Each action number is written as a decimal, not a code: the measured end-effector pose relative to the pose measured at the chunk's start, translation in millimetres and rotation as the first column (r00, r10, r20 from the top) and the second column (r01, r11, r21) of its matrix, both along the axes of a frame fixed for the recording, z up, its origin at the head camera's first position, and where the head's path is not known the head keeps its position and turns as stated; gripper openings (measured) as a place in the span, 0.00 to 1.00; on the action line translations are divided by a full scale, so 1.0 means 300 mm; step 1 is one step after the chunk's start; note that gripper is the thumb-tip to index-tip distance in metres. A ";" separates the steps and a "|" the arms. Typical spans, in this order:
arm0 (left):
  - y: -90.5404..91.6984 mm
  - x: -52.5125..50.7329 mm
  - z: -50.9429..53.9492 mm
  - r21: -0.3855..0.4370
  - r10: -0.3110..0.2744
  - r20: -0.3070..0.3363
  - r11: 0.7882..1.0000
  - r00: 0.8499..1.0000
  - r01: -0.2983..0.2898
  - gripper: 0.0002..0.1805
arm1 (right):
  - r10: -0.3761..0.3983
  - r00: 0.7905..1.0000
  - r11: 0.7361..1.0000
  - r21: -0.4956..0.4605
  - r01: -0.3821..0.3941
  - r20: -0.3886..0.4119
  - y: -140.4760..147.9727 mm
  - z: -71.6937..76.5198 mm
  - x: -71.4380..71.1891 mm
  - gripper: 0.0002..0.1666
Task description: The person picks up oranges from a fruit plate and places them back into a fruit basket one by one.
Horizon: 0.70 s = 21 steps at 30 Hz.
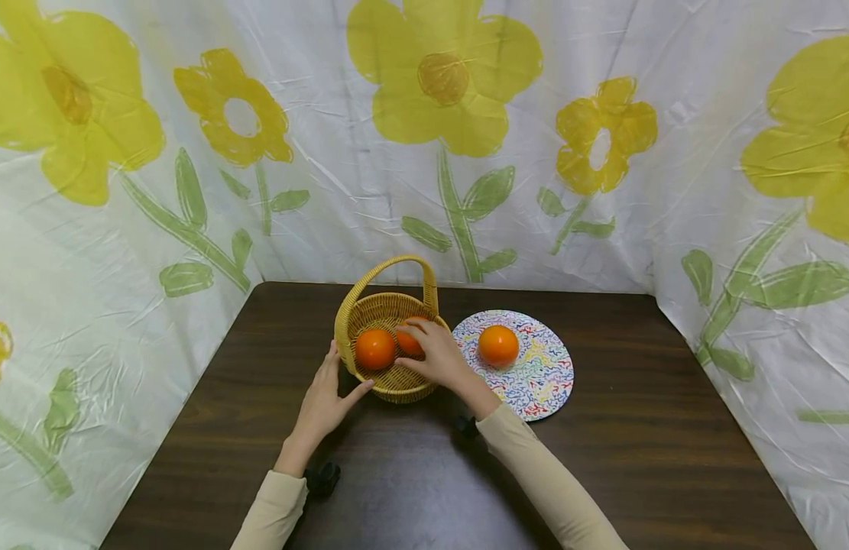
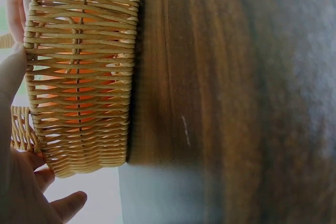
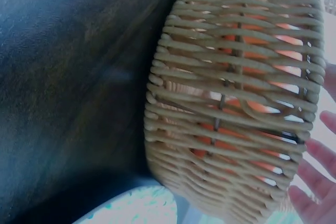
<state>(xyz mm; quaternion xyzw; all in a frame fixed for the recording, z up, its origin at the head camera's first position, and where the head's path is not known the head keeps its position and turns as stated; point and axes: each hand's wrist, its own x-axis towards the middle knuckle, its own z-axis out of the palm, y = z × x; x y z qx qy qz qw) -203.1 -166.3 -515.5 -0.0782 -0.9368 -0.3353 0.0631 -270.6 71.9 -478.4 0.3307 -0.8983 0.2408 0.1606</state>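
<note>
A wicker basket with a tall arched handle stands on the dark wooden table. It contains one orange on the left and another orange on the right, partly covered by my right hand. The right fingers and thumb are spread apart over that second orange; in the right wrist view they show above the rim. My left hand rests against the basket's left side, fingers extended, thumb at the front rim. A third orange sits on a round patterned placemat beside the basket.
The table has its back edge against a white curtain printed with yellow flowers, which also hangs at both sides. The basket's handle rises behind the hands. Dark wrist devices sit below both wrists.
</note>
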 end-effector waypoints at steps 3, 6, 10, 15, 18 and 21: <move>0.001 0.000 0.000 0.002 0.001 0.007 1.000 1.000 -0.001 0.53 | -0.022 1.000 0.999 -0.030 0.023 0.009 0.013 0.009 0.003 0.35; 0.001 0.000 -0.001 0.003 0.003 0.016 1.000 1.000 -0.003 0.54 | -0.043 0.999 0.998 -0.044 0.044 0.016 0.027 0.012 0.004 0.34; 0.002 0.001 -0.003 0.002 0.006 0.018 1.000 1.000 -0.007 0.54 | -0.061 0.998 0.997 -0.046 0.062 0.027 0.045 0.010 0.004 0.34; 0.000 0.002 -0.003 0.007 0.004 0.017 1.000 1.000 -0.004 0.54 | -0.065 0.998 0.996 -0.060 0.066 0.027 0.063 0.002 0.005 0.35; -0.002 0.001 -0.003 0.012 0.003 0.013 1.000 1.000 -0.003 0.53 | -0.075 0.997 0.996 -0.048 0.077 0.036 0.072 -0.003 0.008 0.35; -0.002 0.000 -0.003 0.012 0.003 0.011 1.000 1.000 -0.003 0.53 | -0.093 0.995 0.995 -0.041 0.095 0.049 0.084 -0.006 0.011 0.35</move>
